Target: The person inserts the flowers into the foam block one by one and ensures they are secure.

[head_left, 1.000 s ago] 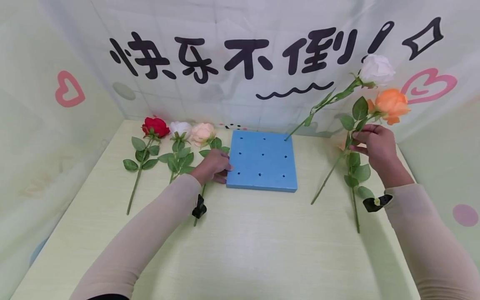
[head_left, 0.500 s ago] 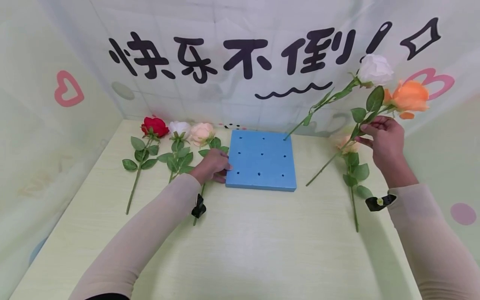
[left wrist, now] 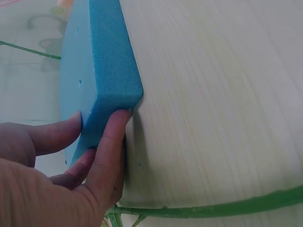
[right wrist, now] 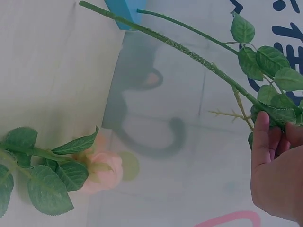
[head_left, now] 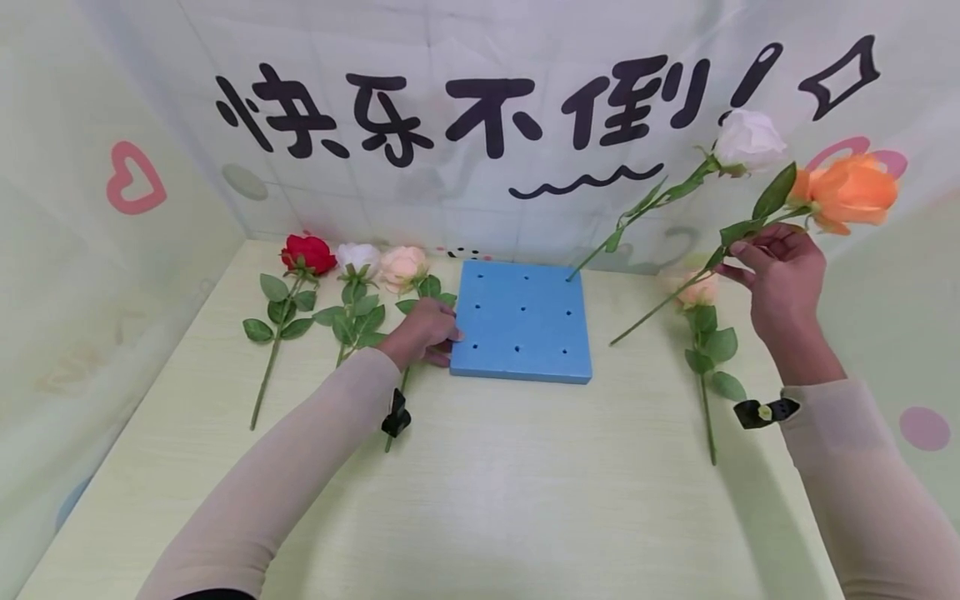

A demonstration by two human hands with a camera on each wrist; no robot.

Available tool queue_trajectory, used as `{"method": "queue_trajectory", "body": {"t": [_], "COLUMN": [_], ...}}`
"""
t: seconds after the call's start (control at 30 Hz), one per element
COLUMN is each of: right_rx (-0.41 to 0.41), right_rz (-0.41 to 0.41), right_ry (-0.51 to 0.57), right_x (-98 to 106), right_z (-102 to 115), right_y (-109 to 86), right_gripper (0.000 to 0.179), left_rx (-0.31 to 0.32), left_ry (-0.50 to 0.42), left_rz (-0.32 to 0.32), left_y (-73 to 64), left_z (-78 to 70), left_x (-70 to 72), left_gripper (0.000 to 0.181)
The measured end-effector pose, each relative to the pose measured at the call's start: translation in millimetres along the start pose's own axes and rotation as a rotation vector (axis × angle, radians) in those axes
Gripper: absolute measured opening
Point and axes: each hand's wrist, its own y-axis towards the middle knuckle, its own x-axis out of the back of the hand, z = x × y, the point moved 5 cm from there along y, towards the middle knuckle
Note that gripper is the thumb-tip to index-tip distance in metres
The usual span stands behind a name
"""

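Note:
My left hand (head_left: 426, 333) pinches the left edge of a square blue foam board (head_left: 522, 329) with rows of small holes. In the left wrist view the thumb (left wrist: 59, 135) presses the board's top face and the fingers lie along its side. My right hand (head_left: 787, 275) holds an orange rose (head_left: 851, 192) by its stem, just below the bloom among the leaves. The rose slants, its bare stem end (right wrist: 87, 5) pointing toward the board's right side. A white rose (head_left: 750, 142) stands in the board's back right hole, leaning to the right.
On the table's left lie a red rose (head_left: 307, 254), a white rose (head_left: 358, 257) and a pale pink rose (head_left: 405, 267), the last partly under my left arm. A peach rose (head_left: 699, 287) lies at the right. A printed cloth backdrop (head_left: 375, 200) rises behind the table.
My right hand has moved up and to the right with the orange rose, whose stem end has lifted and swung toward the board. The left hand stays at the board's edge.

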Motion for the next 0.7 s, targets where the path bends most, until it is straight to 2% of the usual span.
{"method": "queue_trajectory", "body": {"t": [0.27, 0.7], "right_rx": [0.061, 0.132], "right_rz": [-0.036, -0.037], "right_ry": [0.052, 0.081], "right_x": [-7, -31], "right_z": [9, 15], "right_y": [-7.8, -12.0], "right_gripper": [0.026, 0.026], "left_rx": [0.006, -0.012], "left_ry": [-0.006, 0.0], "left_rz": [-0.005, 0.003], "left_y": [1.5, 2.1], "left_z": [0.3, 0.5], "left_x": [-0.1, 0.3], "left_gripper": [0.052, 0.053]}}
